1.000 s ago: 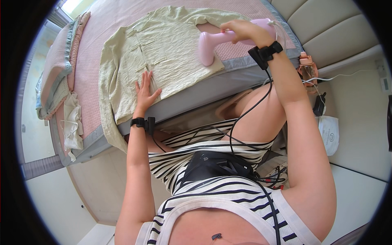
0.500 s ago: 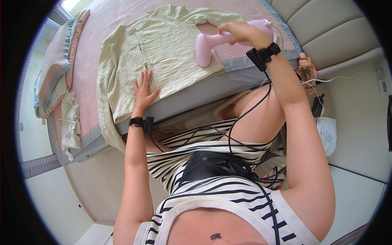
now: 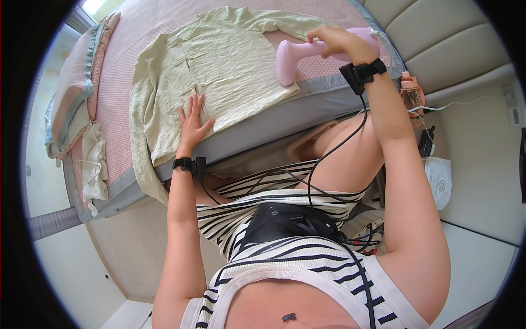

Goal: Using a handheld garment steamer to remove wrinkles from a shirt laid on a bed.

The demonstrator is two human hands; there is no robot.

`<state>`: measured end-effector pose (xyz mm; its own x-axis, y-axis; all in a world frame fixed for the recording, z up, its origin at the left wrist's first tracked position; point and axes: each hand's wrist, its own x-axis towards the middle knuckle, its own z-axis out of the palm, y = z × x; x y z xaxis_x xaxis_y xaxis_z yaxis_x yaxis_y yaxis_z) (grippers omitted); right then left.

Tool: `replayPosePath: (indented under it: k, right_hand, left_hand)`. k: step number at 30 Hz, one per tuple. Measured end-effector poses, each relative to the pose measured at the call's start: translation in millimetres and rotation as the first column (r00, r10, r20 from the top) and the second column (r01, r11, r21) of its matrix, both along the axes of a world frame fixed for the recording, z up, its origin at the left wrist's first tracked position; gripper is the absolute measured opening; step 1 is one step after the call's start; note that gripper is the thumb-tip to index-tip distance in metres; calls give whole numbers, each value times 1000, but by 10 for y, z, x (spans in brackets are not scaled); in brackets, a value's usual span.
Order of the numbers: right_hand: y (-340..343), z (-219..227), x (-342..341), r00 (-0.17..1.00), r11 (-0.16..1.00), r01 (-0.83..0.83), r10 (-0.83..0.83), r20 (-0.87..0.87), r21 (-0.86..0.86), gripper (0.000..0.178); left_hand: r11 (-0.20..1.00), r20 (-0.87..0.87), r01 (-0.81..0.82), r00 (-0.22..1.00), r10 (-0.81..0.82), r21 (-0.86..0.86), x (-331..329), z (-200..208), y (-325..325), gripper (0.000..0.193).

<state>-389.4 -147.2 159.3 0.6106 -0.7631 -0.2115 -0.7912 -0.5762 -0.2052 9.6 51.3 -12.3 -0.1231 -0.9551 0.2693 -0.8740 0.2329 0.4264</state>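
The person's right hand [image 3: 345, 44] is closed around the handle of a pink steamer [image 3: 287, 61], as I take it to be. The head of it is just left of this grip, over the near right corner of a pale green shirt [image 3: 230, 71]; whether it touches the cloth, I cannot tell. The shirt lies spread on a pink bed cover [image 3: 118, 109]. The left hand [image 3: 194, 122], left of the grip and nearer to the body, rests flat on the shirt, fingers spread, grasping nothing.

I judge the step in hand as smoothing wrinkles. The next move seems to call for guiding the head leftward while the left palm steadies the cloth.

I count one steamer, one shirt, two hands, two black wristbands [image 3: 375, 68] and, right of the grip, one orange bottle [image 3: 412, 97].
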Motion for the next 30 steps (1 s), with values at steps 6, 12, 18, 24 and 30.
replayPosePath:
  k: [6,12,18,24,30]
  right_hand:
    - [37,-49,96,999,998,-51,50,-6,-44,51]
    - [29,-94,72,993,995,-79,84,86,-62,51]
    - [15,-55,7,995,998,-67,68,71,-13,52]
    - [-12,-23,-117,999,998,8,-11,43,55,52]
    - [-35,-94,-118,999,1000,3,-4,34,19,54]
  left_hand:
    - [1000,1,-10,1000,10,8,-11,13,8,78]
    - [1000,29,-14,999,14,8,2,17,4,77]
    - [1000,9,-17,1000,17,-2,16,-18,2,81]
    - [1000,-17,-13,1000,13,-8,12,-13,6,83]
    - [1000,-23,-9,1000,9,-6,-5,-8,4,83]
